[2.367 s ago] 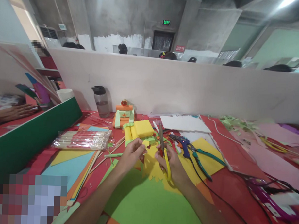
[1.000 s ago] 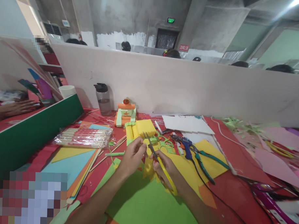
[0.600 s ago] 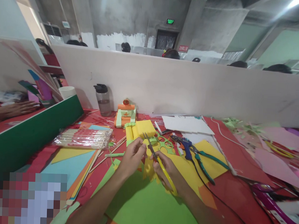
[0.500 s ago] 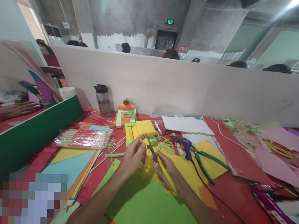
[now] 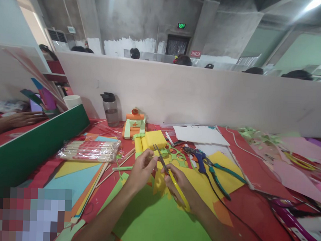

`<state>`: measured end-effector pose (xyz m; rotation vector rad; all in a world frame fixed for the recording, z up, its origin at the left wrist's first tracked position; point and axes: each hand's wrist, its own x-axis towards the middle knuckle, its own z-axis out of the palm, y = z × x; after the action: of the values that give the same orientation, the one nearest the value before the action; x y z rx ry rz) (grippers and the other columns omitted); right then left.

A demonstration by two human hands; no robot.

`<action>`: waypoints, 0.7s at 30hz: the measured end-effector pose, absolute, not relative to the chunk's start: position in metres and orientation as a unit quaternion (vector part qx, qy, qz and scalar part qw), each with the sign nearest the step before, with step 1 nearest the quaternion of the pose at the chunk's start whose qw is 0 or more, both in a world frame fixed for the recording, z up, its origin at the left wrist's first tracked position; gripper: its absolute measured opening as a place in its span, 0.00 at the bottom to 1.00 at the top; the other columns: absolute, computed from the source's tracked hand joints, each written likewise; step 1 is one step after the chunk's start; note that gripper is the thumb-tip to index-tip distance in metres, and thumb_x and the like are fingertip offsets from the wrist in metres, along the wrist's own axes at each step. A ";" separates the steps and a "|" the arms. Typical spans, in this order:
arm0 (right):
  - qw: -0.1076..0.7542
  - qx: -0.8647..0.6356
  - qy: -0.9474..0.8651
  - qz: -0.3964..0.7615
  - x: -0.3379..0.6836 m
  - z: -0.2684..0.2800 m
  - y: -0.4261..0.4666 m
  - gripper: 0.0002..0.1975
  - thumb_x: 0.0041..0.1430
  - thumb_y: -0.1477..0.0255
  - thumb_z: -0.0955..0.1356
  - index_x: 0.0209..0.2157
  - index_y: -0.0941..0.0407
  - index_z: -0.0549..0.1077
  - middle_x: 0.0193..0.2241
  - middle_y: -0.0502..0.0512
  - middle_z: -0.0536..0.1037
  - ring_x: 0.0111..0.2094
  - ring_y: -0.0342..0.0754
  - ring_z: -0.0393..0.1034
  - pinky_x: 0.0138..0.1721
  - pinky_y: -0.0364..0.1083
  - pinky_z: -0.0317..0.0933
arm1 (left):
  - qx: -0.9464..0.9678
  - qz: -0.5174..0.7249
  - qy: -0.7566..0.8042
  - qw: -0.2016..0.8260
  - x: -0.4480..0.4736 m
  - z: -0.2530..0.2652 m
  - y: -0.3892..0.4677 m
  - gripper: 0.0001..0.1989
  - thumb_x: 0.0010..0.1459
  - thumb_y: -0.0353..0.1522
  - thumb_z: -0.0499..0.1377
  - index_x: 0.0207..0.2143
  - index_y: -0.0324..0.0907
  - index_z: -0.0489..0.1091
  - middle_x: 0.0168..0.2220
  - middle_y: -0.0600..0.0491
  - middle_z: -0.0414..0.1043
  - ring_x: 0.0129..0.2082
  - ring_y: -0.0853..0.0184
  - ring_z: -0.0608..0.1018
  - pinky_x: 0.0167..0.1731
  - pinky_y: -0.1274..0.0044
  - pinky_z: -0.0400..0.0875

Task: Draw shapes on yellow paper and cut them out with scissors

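- While the right hand (image 5: 178, 183) has yellow-handled scissors (image 5: 173, 178) in its grip, the left hand (image 5: 143, 169) curls beside the blades; whether its grip pinches anything, I cannot tell.
- Jagged-edged yellow paper (image 5: 159, 183) beneath looks already cut; the green sheet (image 5: 167, 222) seems whole.
- Cluttered red desk (image 5: 252, 215), white partition (image 5: 193, 97), bare grey wall (image 5: 129, 17).

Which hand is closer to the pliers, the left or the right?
The right hand: gripping the scissors, it is a little left of the pliers. The left hand is farther left, on the scissors' other side.
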<state>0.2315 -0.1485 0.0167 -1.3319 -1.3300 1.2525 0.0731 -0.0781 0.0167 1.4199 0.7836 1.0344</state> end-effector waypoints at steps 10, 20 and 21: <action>0.405 -0.538 -0.518 0.528 0.230 0.027 -0.151 0.26 0.56 0.44 0.67 0.39 0.54 0.66 0.18 0.40 0.56 0.16 0.37 0.47 0.18 0.39 0.42 | 0.599 0.461 0.326 0.567 0.074 0.016 -0.076 0.12 0.65 0.40 0.56 0.32 0.42 0.64 0.25 0.58 0.66 0.25 0.72 0.71 0.29 0.80 0.66; 0.410 -0.510 -0.544 0.525 0.232 0.025 -0.150 0.33 0.49 0.39 0.69 0.38 0.55 0.66 0.23 0.42 0.59 0.20 0.37 0.49 0.20 0.39 0.46 | 0.599 0.467 0.329 0.561 0.075 0.013 -0.073 0.13 0.64 0.40 0.56 0.31 0.42 0.64 0.24 0.58 0.66 0.24 0.72 0.71 0.27 0.80 0.65; 0.409 -0.511 -0.544 0.525 0.232 0.025 -0.150 0.33 0.49 0.39 0.69 0.38 0.55 0.66 0.24 0.42 0.59 0.20 0.38 0.49 0.21 0.39 0.47 | 0.599 0.466 0.330 0.562 0.075 0.013 -0.073 0.13 0.64 0.40 0.56 0.31 0.42 0.64 0.24 0.58 0.66 0.24 0.72 0.70 0.27 0.80 0.65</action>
<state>0.2316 -0.1500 0.0250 -1.2871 -1.3709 1.3212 0.0747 -0.0729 0.0130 1.4099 0.7773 1.0971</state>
